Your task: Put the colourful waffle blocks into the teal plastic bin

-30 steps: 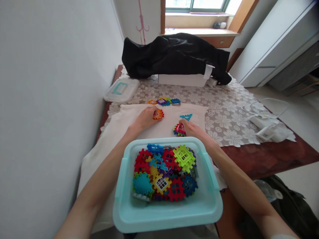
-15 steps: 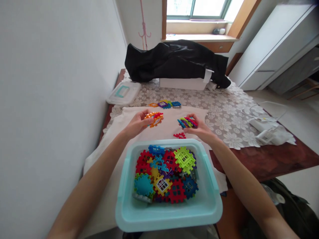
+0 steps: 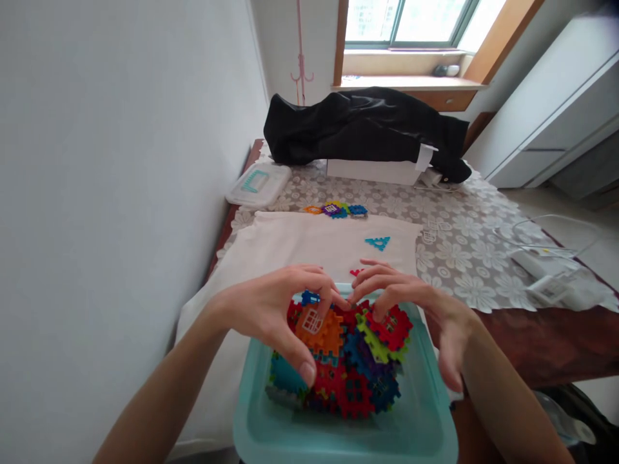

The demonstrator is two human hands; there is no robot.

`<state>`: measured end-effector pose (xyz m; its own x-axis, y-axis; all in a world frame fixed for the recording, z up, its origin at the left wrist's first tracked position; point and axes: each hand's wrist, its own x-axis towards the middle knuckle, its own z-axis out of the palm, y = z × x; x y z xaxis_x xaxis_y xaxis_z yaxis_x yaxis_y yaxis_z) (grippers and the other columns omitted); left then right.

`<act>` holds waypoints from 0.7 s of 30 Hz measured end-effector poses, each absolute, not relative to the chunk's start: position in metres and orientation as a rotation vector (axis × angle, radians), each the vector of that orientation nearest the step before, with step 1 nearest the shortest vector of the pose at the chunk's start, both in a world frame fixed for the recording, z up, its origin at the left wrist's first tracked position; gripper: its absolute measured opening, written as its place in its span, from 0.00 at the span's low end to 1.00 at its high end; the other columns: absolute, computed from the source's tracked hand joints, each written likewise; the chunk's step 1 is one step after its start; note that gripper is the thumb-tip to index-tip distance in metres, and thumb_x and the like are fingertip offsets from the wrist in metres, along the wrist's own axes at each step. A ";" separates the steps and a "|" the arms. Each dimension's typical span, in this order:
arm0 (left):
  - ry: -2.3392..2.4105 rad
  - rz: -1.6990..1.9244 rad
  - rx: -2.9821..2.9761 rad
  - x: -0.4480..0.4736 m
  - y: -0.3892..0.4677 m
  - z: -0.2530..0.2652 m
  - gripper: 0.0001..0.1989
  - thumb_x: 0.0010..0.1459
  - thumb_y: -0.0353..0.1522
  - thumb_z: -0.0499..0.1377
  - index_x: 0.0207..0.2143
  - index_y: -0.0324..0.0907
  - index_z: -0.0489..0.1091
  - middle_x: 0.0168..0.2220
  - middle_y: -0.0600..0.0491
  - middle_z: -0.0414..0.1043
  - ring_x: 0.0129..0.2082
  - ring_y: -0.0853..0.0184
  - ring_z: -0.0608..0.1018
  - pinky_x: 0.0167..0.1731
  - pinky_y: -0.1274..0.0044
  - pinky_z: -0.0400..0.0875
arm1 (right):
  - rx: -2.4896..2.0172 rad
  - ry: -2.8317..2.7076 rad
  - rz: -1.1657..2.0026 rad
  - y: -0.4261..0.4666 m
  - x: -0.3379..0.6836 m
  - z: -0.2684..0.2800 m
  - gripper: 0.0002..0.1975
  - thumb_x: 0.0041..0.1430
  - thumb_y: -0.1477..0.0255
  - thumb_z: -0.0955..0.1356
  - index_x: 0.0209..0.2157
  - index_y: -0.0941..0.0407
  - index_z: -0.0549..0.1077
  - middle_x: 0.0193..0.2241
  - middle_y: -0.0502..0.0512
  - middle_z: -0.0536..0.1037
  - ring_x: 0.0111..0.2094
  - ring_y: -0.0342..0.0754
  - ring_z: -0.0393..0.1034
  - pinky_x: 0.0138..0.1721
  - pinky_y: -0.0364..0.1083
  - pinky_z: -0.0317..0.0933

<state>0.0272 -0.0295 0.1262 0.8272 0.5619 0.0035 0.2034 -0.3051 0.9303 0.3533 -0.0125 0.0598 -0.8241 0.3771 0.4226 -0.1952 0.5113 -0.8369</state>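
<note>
A light teal plastic bin [image 3: 411, 425] full of colourful toothed building pieces stands in front of me. My left hand [image 3: 280, 309] is over its left side, fingers curved and apart, around an orange square piece [image 3: 331, 336] with a white window grid. My right hand [image 3: 411, 293] hovers over the right side with spread fingers, its fingertips near a red window piece [image 3: 397, 330] leaning on a lime green piece [image 3: 374, 341]. Neither hand grips anything. On the white cloth [image 3: 309, 241] beyond the bin lie a blue triangular piece [image 3: 380, 243] and a partly hidden red piece [image 3: 356, 272].
Several joined pieces [image 3: 333, 209] lie at the cloth's far edge. A white lid [image 3: 271, 183] with a teal handle is at the back left by the wall. A black cover [image 3: 367, 125] drapes over a white box [image 3: 372, 170]. White window frames [image 3: 429, 235] lie at the right.
Both hands have come back from above the cloth to the bin and let go of their stacks of pieces there. A blue triangle now shows on the cloth. The view has shifted slightly.
</note>
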 end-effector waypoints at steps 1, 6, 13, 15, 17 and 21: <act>0.560 0.426 1.829 0.025 -0.028 0.125 0.32 0.48 0.57 0.81 0.41 0.46 0.77 0.53 0.44 0.87 0.57 0.48 0.83 0.63 0.60 0.76 | -0.111 -2.096 1.350 -0.012 0.354 0.056 0.42 0.52 0.31 0.77 0.52 0.50 0.83 0.58 0.63 0.83 0.63 0.64 0.75 0.80 0.65 0.46; 0.609 0.659 1.639 0.015 -0.008 0.100 0.21 0.68 0.52 0.70 0.40 0.44 0.76 0.49 0.42 0.88 0.52 0.52 0.86 0.56 0.63 0.78 | -0.138 -1.681 1.414 -0.007 0.353 0.031 0.24 0.72 0.44 0.71 0.50 0.49 0.84 0.47 0.59 0.84 0.51 0.58 0.78 0.63 0.59 0.71; 1.107 1.105 1.701 0.030 0.036 0.017 0.19 0.71 0.50 0.65 0.45 0.44 0.78 0.58 0.41 0.85 0.62 0.51 0.83 0.68 0.54 0.74 | -0.951 -1.810 0.723 0.019 0.346 -0.006 0.17 0.77 0.55 0.69 0.59 0.48 0.80 0.62 0.62 0.80 0.67 0.60 0.73 0.72 0.62 0.66; 1.216 1.001 1.994 0.039 0.046 0.001 0.22 0.72 0.49 0.64 0.58 0.45 0.78 0.73 0.40 0.73 0.77 0.47 0.69 0.78 0.49 0.60 | -1.231 -2.032 0.501 0.026 0.343 -0.027 0.34 0.73 0.49 0.71 0.73 0.48 0.70 0.77 0.65 0.65 0.79 0.68 0.57 0.78 0.73 0.53; 1.316 0.804 2.207 0.051 0.057 -0.009 0.35 0.71 0.49 0.64 0.73 0.45 0.68 0.83 0.40 0.53 0.85 0.44 0.50 0.82 0.46 0.47 | -1.436 -2.271 0.395 0.030 0.341 -0.048 0.47 0.68 0.45 0.73 0.80 0.48 0.60 0.83 0.65 0.52 0.84 0.74 0.41 0.79 0.80 0.42; 1.544 0.512 2.377 0.072 0.085 -0.021 0.50 0.70 0.52 0.65 0.84 0.44 0.49 0.87 0.41 0.30 0.86 0.40 0.33 0.82 0.42 0.33 | -1.490 -2.458 0.275 0.031 0.337 -0.064 0.42 0.70 0.48 0.73 0.78 0.51 0.65 0.81 0.64 0.59 0.83 0.74 0.45 0.80 0.78 0.43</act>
<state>0.0724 0.0851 -0.0206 0.3731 0.9156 0.1500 0.8239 -0.4013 0.4002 0.3373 0.0308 -0.0636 -0.4438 0.8884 0.1170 0.8407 0.4580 -0.2888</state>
